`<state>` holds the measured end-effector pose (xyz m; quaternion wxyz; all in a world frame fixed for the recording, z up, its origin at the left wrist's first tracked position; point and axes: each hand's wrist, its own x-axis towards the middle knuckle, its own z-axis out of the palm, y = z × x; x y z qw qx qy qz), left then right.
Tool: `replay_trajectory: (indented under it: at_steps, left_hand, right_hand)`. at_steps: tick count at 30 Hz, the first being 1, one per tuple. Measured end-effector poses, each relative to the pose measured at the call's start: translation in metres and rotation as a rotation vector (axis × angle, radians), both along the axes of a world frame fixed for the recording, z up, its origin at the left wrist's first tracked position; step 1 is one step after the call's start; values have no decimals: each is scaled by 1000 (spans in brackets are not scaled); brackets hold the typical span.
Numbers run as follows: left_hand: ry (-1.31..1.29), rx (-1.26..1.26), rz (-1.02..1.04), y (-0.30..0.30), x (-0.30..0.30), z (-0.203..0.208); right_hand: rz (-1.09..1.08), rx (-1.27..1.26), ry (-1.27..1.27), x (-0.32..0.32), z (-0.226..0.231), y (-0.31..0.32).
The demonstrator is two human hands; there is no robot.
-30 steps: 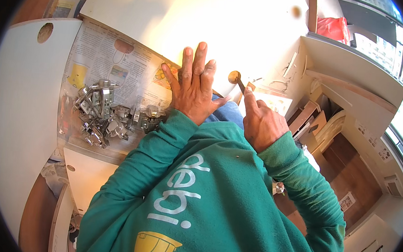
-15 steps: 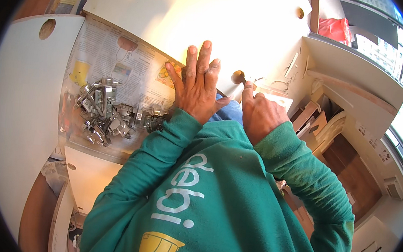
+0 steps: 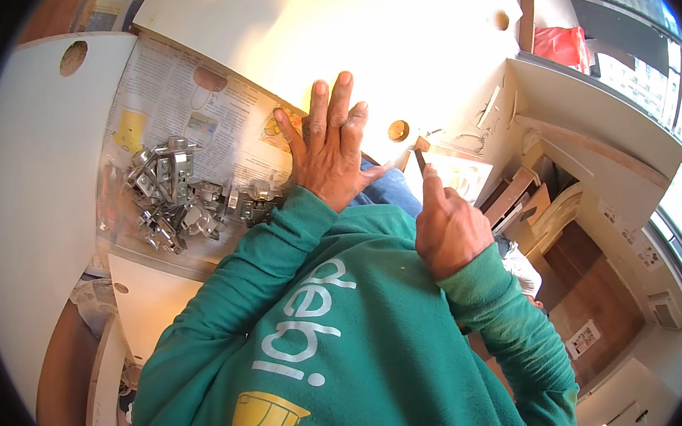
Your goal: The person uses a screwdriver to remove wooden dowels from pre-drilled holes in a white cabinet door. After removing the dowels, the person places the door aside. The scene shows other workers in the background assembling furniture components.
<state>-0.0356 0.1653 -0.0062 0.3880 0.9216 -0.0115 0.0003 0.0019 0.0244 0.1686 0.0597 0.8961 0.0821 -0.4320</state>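
A large white panel [image 3: 308, 26] lies in front of me, brightly lit. My left hand [image 3: 331, 152] is flat with fingers spread, pressing on the panel's near edge. My right hand [image 3: 454, 226] is closed around a narrow, dark, blade-like tool [image 3: 420, 158], index finger pointing along it; its handle is hidden in the fist. The tool's tip is near the panel's corner, apart from the round hole [image 3: 398, 130] cut there. To the left of my left hand, a heap of metal cabinet hinges [image 3: 171, 188] rests on newspaper [image 3: 240, 125].
Another white panel [image 3: 50, 190] with a round hole stands at the far left. Wood offcuts [image 3: 514, 199] lie to the right. A red bag [image 3: 561, 48] sits near the window at the upper right. Part of a person in a pale top [image 3: 522, 269] shows beyond my right arm.
My right hand has drawn back toward me, bringing the tool out of the round hole, which is now uncovered. My left hand stays spread on the panel's edge.
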Motion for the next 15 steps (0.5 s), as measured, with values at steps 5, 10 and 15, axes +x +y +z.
replay_trajectory:
  at_steps: [5, 10, 15]
  left_hand:
    - [-19, -13, 18, -2, 0, -2]
    - [-33, -1, 16, -2, 0, -3]
    - [-13, 1, 0, -2, -1, -2]
  right_hand:
    - [24, 81, -85, 1, -14, -8]
    - [3, 40, -38, 6, -24, -3]
    - [114, 20, -24, 10, -28, 1]
